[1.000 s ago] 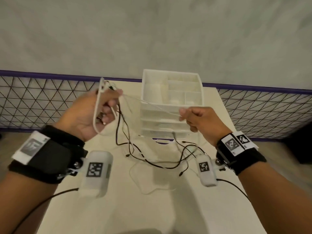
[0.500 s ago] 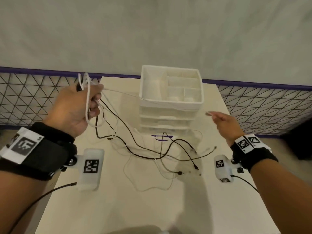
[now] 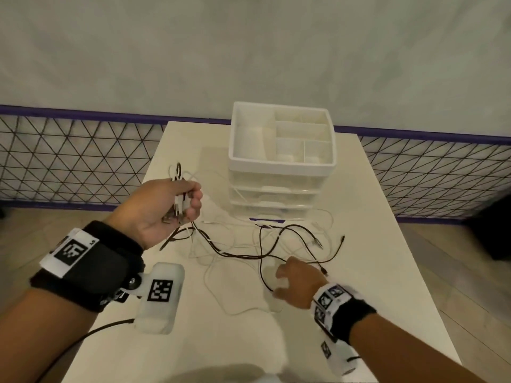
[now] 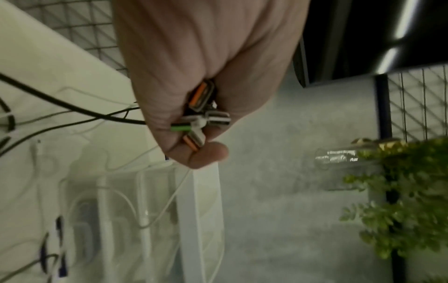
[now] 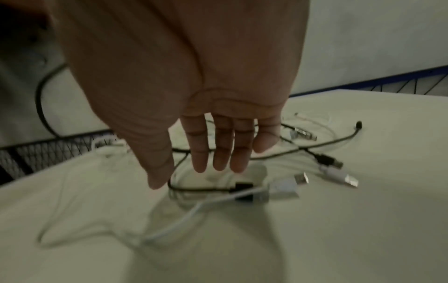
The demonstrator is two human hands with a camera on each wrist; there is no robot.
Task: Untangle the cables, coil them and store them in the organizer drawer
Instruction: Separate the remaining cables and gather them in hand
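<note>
My left hand (image 3: 177,201) is raised over the table's left side and grips a bunch of cable ends; the left wrist view shows several USB plugs (image 4: 201,118) packed in its fist. Black cables (image 3: 240,254) and white cables (image 3: 213,280) trail from that hand into a loose tangle on the table. My right hand (image 3: 287,277) hovers low over the tangle with its fingers (image 5: 218,153) straight and spread, holding nothing. Loose plugs (image 5: 283,188) lie just beyond its fingertips. The white organizer (image 3: 282,161) stands behind the tangle with its drawers closed.
The white table (image 3: 373,272) is narrow, with floor to both sides. A wire mesh fence (image 3: 69,161) and a grey wall run behind it. A plant (image 4: 400,191) shows in the left wrist view.
My right hand let go of the white cable and dropped from beside the organizer down to the tangle. My left hand moved right and lower with its bunch.
</note>
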